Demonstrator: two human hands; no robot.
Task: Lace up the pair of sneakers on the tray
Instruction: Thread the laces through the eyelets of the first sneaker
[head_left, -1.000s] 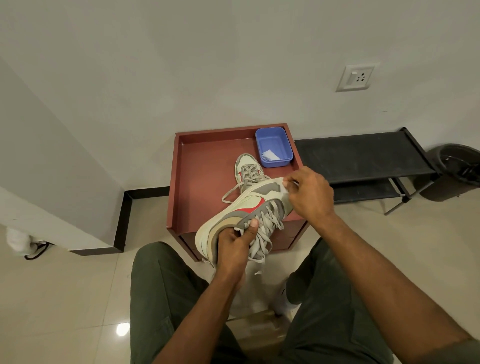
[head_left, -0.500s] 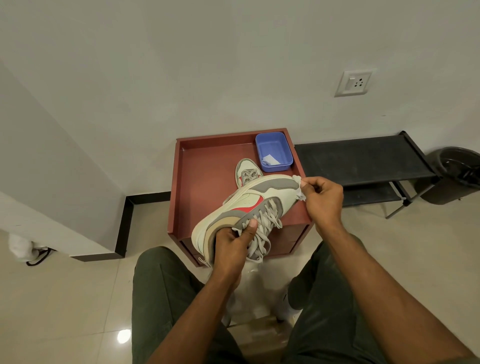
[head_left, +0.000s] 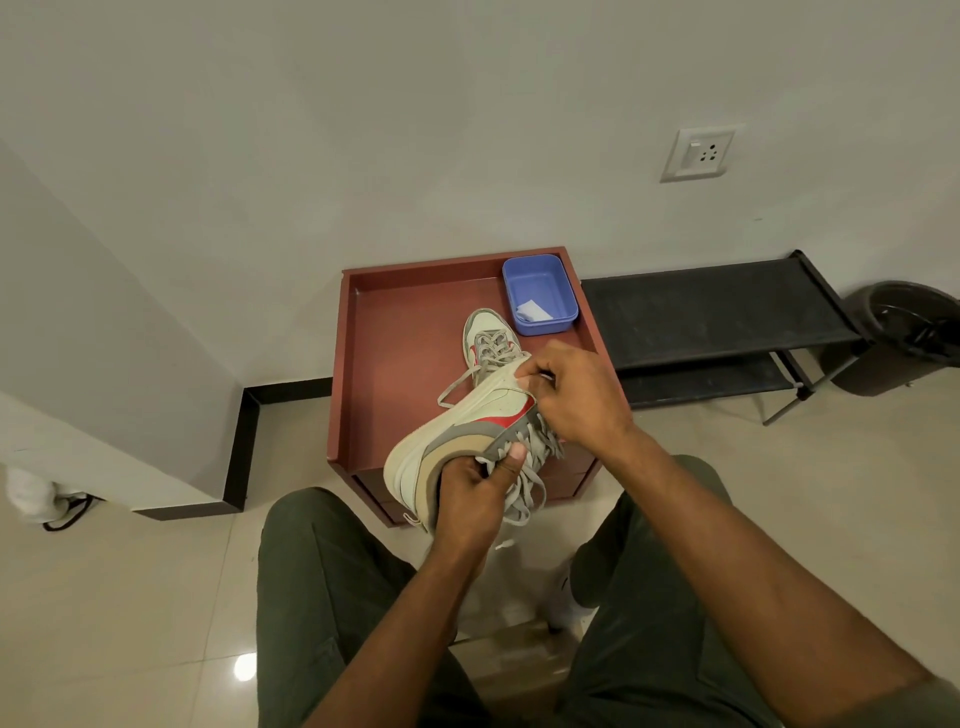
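Note:
A cream sneaker (head_left: 457, 426) with grey and red panels is held on its side above the front edge of the red-brown tray (head_left: 395, 364). My left hand (head_left: 475, 493) grips its heel and collar, thumb on the grey lace panel. My right hand (head_left: 576, 395) is at the toe end, its fingers pinching something small and pale, apparently a lace end. Grey laces (head_left: 530, 478) hang loose from the eyelets. The second sneaker (head_left: 488, 338) lies on the tray behind, partly hidden, with one lace trailing left.
A blue plastic tub (head_left: 540, 293) with a white scrap inside sits in the tray's far right corner. A black low shoe rack (head_left: 711, 322) stands right of the tray, a dark bin (head_left: 904, 338) beyond it. My knees flank the tray's front.
My right hand, which had drawn off to the right of the toe, has come back over the toe end. The held sneaker has tipped slightly lower. My left hand keeps its grip.

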